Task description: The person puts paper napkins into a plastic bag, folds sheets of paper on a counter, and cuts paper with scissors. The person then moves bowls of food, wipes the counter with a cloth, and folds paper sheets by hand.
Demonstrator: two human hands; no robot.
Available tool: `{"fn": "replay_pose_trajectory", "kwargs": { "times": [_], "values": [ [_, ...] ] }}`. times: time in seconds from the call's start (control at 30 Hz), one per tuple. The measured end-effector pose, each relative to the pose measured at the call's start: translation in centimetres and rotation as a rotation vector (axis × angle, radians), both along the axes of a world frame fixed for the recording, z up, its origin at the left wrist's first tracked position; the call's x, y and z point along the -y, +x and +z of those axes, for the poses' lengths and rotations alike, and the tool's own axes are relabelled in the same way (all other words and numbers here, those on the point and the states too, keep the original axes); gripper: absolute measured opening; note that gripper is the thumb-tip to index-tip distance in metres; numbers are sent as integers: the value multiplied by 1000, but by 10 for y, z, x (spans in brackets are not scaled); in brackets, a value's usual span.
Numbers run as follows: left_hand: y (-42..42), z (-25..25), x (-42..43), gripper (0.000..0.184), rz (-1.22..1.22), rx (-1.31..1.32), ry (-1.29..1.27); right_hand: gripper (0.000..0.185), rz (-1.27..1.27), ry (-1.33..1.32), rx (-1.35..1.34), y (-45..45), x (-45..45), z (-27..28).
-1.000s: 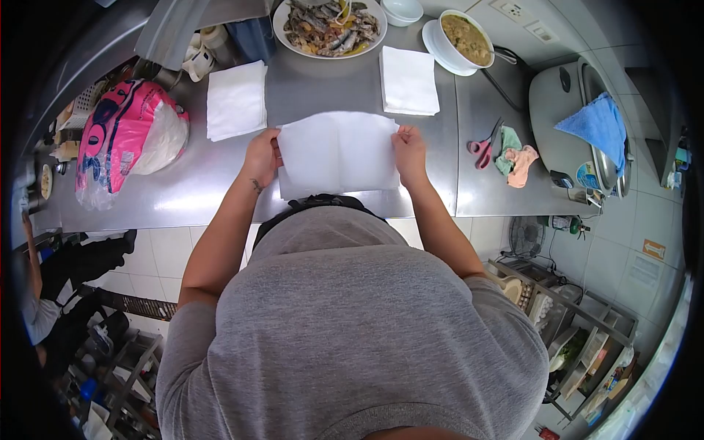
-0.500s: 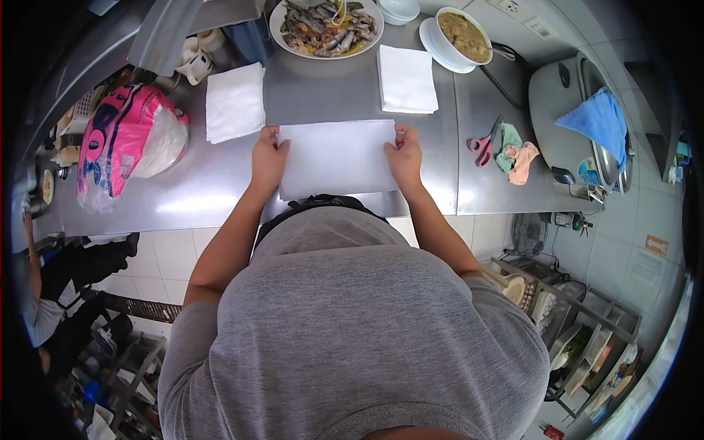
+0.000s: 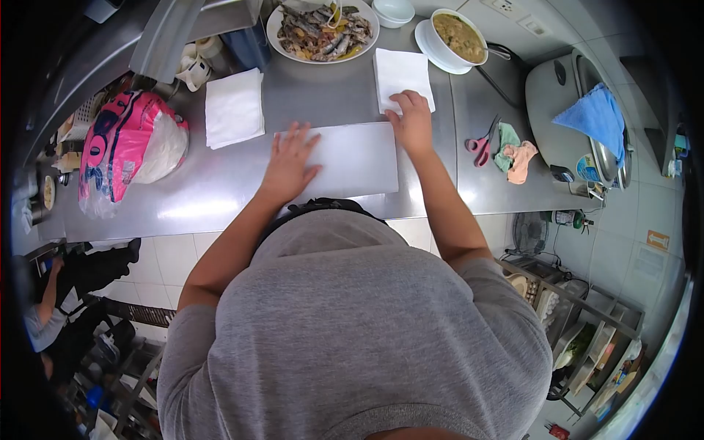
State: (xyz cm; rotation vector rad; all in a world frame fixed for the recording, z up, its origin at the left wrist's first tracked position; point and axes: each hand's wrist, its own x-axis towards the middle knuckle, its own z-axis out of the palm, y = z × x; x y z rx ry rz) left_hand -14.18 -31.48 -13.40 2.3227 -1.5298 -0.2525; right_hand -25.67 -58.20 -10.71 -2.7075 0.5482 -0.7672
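A flat white sheet of paper (image 3: 356, 158) lies on the steel counter right in front of me. My left hand (image 3: 290, 165) rests palm down on its left part, fingers spread. My right hand (image 3: 413, 125) is at the near edge of the right stack of white napkins (image 3: 403, 70); its bent fingertips touch the top of the stack, with the thumb apart at the near left corner. A second white napkin stack (image 3: 235, 108) sits to the left, beyond my left hand.
Along the back stand a fish platter (image 3: 323, 55), small white bowls (image 3: 394, 11) and a soup bowl (image 3: 458, 37). A pink plastic pack (image 3: 121, 143) is at left; scissors (image 3: 480, 147), cloths (image 3: 517, 158) and a grey lidded appliance (image 3: 550, 110) are at right. Another person (image 3: 55, 301) is far left.
My hands have let go of the sheet's two sides. The left now lies flat on the sheet, and the right has moved forward onto the right napkin stack.
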Motion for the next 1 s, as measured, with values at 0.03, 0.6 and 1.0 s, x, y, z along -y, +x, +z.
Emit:
{"fn": "replay_pose_trajectory", "kwargs": {
  "times": [0.03,0.6,1.0],
  "values": [
    [-4,-6,1,68,-18,8,39,19,41,31,-80,5,10,-1],
    [-3,35,38,53,-22,-279,-163,13,116,247,-127,21,-1,37],
    [-5,42,30,46,-7,-542,-202,3,81,295,-106,19,20,-3]
  ]
}}
